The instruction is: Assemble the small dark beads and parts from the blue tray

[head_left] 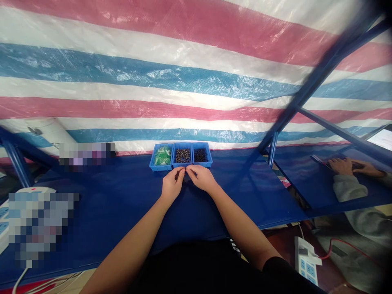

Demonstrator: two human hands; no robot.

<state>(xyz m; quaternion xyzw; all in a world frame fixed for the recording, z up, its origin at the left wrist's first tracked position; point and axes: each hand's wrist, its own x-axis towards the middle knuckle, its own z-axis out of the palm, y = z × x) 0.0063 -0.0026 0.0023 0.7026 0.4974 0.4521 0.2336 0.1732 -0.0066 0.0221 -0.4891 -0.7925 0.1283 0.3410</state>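
My left hand point(173, 181) and my right hand point(200, 177) meet fingertip to fingertip just in front of three small blue bins. Both are closed in a pinch; whatever they hold is too small and too covered to name. Green and clear pieces fill the left bin point(161, 168). Small brass-coloured metal parts lie in the middle bin point(183, 164), and small dark parts, perhaps screws, in the right bin point(202, 165). The bins stand side by side, touching, on the blue table point(122, 204).
A white power strip point(39, 190) and blurred-out items lie at the left. Blue metal frame bars point(318, 77) rise at the right. Beyond them a co-worker's hands point(343, 165) work at another blue surface. Another power strip point(308, 261) hangs low right. Striped sheeting point(183, 81) forms the back.
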